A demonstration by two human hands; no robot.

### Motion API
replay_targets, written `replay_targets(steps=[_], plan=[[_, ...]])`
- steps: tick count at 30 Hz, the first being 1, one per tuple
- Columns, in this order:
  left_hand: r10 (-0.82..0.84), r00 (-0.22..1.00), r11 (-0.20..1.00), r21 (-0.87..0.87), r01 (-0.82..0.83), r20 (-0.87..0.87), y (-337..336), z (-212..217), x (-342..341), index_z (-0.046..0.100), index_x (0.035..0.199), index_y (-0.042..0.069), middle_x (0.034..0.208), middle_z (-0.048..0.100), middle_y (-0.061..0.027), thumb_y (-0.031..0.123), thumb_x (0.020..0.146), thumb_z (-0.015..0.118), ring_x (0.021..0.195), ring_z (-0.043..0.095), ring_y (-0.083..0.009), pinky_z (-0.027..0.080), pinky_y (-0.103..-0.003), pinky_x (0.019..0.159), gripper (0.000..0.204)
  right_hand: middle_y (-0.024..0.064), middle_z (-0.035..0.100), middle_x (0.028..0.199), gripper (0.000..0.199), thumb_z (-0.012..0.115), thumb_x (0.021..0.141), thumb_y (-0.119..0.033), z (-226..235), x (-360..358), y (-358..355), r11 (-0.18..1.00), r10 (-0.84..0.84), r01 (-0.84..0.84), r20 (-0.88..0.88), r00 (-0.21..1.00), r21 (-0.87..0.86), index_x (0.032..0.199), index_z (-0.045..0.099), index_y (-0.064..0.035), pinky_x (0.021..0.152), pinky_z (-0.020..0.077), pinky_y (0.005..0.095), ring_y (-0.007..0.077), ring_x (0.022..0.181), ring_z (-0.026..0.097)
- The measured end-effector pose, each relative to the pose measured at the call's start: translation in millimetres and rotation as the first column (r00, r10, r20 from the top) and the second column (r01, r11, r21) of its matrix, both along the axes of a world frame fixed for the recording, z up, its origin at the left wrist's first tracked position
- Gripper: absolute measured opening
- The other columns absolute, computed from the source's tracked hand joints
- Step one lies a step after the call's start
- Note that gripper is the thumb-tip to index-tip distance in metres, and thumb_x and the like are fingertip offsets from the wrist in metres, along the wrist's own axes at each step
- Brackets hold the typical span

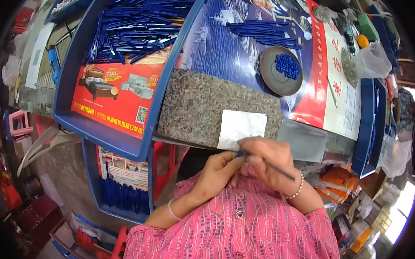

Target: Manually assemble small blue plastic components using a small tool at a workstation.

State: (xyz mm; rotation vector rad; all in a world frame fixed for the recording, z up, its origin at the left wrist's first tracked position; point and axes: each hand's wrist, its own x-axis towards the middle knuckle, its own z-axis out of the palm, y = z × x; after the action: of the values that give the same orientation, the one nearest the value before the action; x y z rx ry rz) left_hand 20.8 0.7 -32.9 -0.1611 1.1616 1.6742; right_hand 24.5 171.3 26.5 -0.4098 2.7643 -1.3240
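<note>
My left hand (218,174) is closed in a pinch in front of my chest, with the tip of a small blue piece (239,153) showing at its fingertips. My right hand (271,156) meets it there, fingers wrapped round a thin dark stick-like tool (281,171) that slants back toward my wrist. What the tool's front end touches is hidden by the fingers. Just beyond the hands, a white paper (242,129) lies on a speckled stone slab (194,105). Past the slab sits a round dark dish (271,81) of small blue beads (287,66).
Left of the slab stands a blue tray (161,80) with many slender blue pieces (138,22); a lower blue tray (94,189) holds more. A bundle of blue pieces (269,33) lies on the printed poster (307,106). Another blue tray (367,124) borders the right side.
</note>
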Motion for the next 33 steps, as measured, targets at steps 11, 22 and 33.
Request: replay_targets(steps=[11,22,33], plan=[[-0.005,1.000,0.999,0.040,0.005,-0.004,-0.5,-1.3,-0.5,0.058,0.078,0.002,0.065,0.059,-0.0016,0.020,0.094,0.049,0.048,0.050,-0.0053,0.038,-0.018,0.043,0.026,0.0149,0.062,0.083,0.025,0.055,0.087,-0.024,-2.7,1.0,-0.8,1.000,0.015,-0.015,-0.028,0.999,0.009,0.097,0.058,-0.0008,0.061,0.0497,0.0341,0.0272,0.070,0.063],[-0.056,0.990,0.990,0.134,0.038,0.129,-8.2,17.0,-11.3,0.052,0.108,0.001,0.067,0.060,-0.0086,0.024,0.096,0.044,0.039,0.041,-0.0057,0.032,-0.017,0.039,0.027,0.0110,0.059,0.096,0.024,0.036,0.093,-0.008,4.5,17.9,11.2,0.810,-0.471,0.462,0.069,0.879,-0.362,0.109,0.051,0.0024,0.060,0.0425,0.0244,0.0095,0.065,0.050],[-0.152,0.885,0.876,0.474,-0.085,0.441,-1.5,25.7,-16.0,0.043,0.120,0.005,0.069,0.056,-0.0106,0.029,0.096,0.042,0.036,0.040,-0.0076,0.032,-0.017,0.034,0.033,0.0000,0.055,0.067,0.020,0.056,0.089,-0.016,-2.7,13.3,17.1,0.453,0.033,0.553,0.632,0.774,-0.700,0.097,0.058,0.0015,0.045,0.0354,0.0175,0.0040,0.051,0.047]])
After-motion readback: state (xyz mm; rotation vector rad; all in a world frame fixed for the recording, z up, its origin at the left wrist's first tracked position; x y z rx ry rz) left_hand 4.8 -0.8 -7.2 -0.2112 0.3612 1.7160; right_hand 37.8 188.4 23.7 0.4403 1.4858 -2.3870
